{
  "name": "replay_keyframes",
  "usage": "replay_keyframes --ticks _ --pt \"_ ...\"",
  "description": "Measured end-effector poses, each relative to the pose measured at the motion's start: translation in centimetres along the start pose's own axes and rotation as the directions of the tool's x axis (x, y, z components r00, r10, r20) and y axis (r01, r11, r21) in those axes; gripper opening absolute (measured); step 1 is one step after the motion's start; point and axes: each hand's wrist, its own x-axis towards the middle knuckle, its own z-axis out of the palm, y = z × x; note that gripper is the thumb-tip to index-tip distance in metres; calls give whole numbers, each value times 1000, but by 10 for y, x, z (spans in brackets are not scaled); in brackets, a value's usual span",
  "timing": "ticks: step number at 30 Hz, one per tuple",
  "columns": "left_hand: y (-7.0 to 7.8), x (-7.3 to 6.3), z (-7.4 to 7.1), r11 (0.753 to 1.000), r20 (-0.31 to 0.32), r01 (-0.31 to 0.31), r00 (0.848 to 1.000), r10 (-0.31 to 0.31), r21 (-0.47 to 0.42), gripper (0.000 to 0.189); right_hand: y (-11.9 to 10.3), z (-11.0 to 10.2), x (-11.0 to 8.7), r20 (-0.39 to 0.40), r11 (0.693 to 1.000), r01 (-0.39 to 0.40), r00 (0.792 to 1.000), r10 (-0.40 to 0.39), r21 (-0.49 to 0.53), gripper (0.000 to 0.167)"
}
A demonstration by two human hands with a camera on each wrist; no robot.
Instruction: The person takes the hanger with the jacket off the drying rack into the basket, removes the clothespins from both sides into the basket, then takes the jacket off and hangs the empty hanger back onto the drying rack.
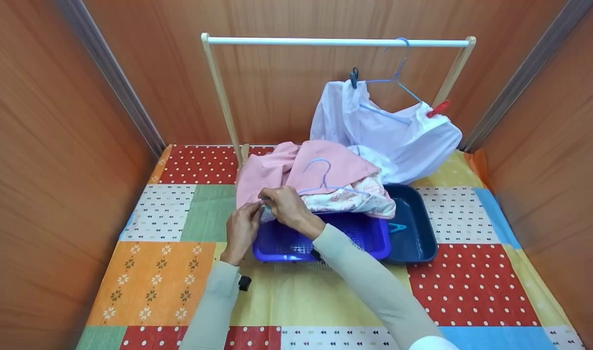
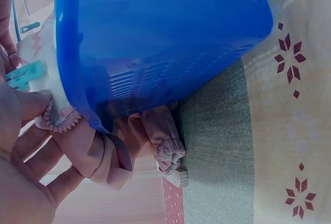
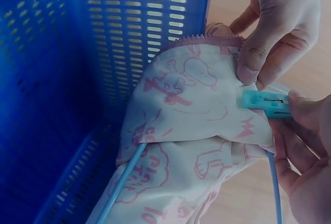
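Note:
A pink garment (image 1: 321, 158) with a white, pink-printed lining (image 3: 178, 97) lies over the back of the blue slotted basket (image 1: 277, 256). A blue wire hanger (image 1: 324, 182) lies on it, its hook upward in the head view and its lower part tucked under the lining fabric. My left hand (image 1: 240, 233) pinches the garment's zippered edge (image 3: 204, 40) at the left. Close beside it, my right hand (image 1: 287, 206) pinches a turquoise clothespin (image 3: 264, 102), whose end overlaps the lining's edge in the right wrist view.
A white rack (image 1: 325, 42) stands behind. From it hangs a white garment (image 1: 384, 136) on a blue hanger, with a black clothespin (image 1: 354, 78) and a red clothespin (image 1: 438, 109). At the right, a dark tub (image 1: 423, 238) holds another turquoise clothespin (image 1: 397, 227). Wooden panels (image 1: 34, 146) enclose the sides.

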Motion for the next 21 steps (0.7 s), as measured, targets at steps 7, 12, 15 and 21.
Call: replay_keyframes --ticks 7,12,15,21 --pt "-2 1 2 1000 4 4 1000 -4 -2 16 -3 -3 -1 -50 1000 -20 999 20 7 13" --pt "-3 3 3 1000 3 2 1000 -2 -3 16 -7 -7 1 -48 999 -43 998 44 29 22" --pt "-3 3 3 1000 7 7 1000 -7 -2 17 -9 -10 0 -58 997 -49 997 52 66 25" --pt "-2 2 3 1000 1 5 1000 -5 8 16 -11 -20 -4 -90 995 -25 995 34 101 28"
